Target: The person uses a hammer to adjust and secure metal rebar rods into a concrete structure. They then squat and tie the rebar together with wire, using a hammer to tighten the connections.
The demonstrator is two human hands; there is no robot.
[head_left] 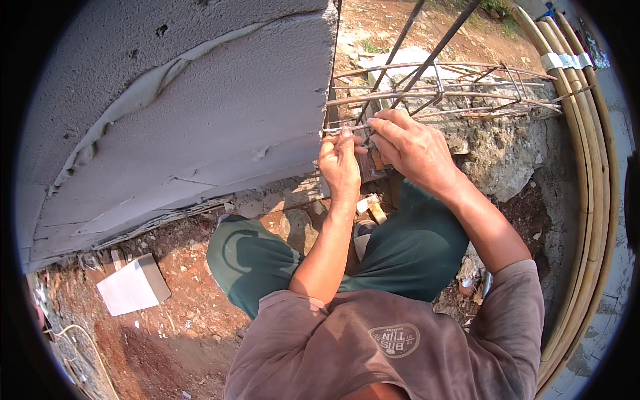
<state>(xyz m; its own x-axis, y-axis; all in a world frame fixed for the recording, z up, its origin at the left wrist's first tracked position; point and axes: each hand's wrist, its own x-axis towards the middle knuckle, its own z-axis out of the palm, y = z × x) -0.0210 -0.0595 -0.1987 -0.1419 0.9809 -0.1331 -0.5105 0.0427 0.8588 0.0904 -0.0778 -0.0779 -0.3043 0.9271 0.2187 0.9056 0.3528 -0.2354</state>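
Beside the broad, rough grey rendered wall [200, 120] and slanting dark steel bars [437, 50], the person's bare right hand [415, 148] and bare left hand [341, 167] pinch a thin, pale, straight rod [357, 127] at the wall's edge, where a loosened grip could drop it or a sudden tug scrape fingers.

Dark green trousers [427, 247] go with a brown short-sleeved T-shirt [300, 353] bearing a pale oval print [395, 341].

Viewing remotely, I observe reddish earth ground [150, 357] supporting one pale rectangular block [127, 290] at left; small pale fragments [137, 324] lie scattered nearby.
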